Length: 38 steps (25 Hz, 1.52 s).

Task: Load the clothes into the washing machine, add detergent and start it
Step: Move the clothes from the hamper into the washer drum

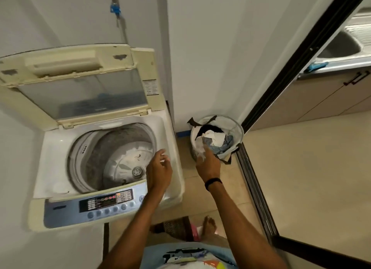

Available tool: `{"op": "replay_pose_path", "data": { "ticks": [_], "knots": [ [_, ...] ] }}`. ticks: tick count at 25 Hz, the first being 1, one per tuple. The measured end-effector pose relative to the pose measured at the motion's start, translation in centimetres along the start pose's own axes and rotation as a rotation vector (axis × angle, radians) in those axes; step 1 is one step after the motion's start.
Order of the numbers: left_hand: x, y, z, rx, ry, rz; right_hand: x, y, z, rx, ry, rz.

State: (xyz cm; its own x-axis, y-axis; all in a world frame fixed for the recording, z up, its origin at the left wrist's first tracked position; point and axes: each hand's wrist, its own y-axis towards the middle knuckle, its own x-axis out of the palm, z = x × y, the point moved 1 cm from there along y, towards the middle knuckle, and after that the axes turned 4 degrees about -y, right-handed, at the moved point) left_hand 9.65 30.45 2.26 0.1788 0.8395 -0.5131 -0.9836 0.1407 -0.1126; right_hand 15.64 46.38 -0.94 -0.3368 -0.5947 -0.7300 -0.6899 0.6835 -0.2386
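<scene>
A top-loading washing machine stands at the left with its lid raised. Its drum holds no clothes that I can see. On the floor to its right is a round white laundry basket with white, blue and black clothes inside. My left hand hovers over the machine's right rim, fingers loosely curled, holding nothing. My right hand, with a black band on the wrist, reaches toward the basket's near edge, fingers extended and blurred, gripping nothing that I can see.
The control panel with buttons runs along the machine's front. A dark sliding-door track crosses the floor to the right of the basket. Beyond it are a kitchen cabinet and a steel sink. My bare feet stand on a patterned mat.
</scene>
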Motion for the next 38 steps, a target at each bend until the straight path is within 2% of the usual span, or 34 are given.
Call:
{"op": "replay_pose_path", "data": {
  "ticks": [4, 9, 14, 19, 23, 27, 30, 33, 36, 38],
  "knots": [
    [7.6, -2.0, 2.0, -0.098, 0.029, -0.172, -4.3, 2.5, 7.3, 0.061, -0.078, -0.119],
    [15.2, -1.1, 2.3, -0.245, 0.063, -0.388, -6.1, 7.4, 13.1, 0.16, -0.151, -0.389],
    [23.0, 5.2, 0.9, -0.349, 0.021, -0.348, -5.1, 16.0, 16.8, 0.213, -0.178, -0.525],
    [33.5, 13.1, -4.3, -0.459, 0.058, -0.468, -0.8, 27.6, 22.2, 0.234, -0.252, -0.54],
    [40.1, 18.1, -9.9, -0.571, 0.065, -0.446, 6.4, 36.9, 27.1, 0.212, -0.329, -0.602],
    [45.8, 21.5, -15.5, -0.611, 0.011, -0.331, 17.2, 45.7, 33.0, 0.077, -0.61, -0.835],
    [49.2, 22.7, -18.5, -0.635, -0.04, -0.254, 23.9, 50.7, 36.7, 0.064, -0.81, -0.912],
    [51.4, 22.4, -20.5, -0.697, -0.123, -0.187, 27.9, 54.5, 39.9, 0.09, -0.809, -0.921],
    [52.0, 21.6, -20.7, -0.743, -0.163, -0.17, 28.6, 55.9, 40.2, 0.022, -0.799, -0.97],
    [51.6, 20.9, -20.1, -0.767, -0.151, -0.143, 26.3, 54.9, 38.3, -0.015, -0.559, -0.826]
  ]
}}
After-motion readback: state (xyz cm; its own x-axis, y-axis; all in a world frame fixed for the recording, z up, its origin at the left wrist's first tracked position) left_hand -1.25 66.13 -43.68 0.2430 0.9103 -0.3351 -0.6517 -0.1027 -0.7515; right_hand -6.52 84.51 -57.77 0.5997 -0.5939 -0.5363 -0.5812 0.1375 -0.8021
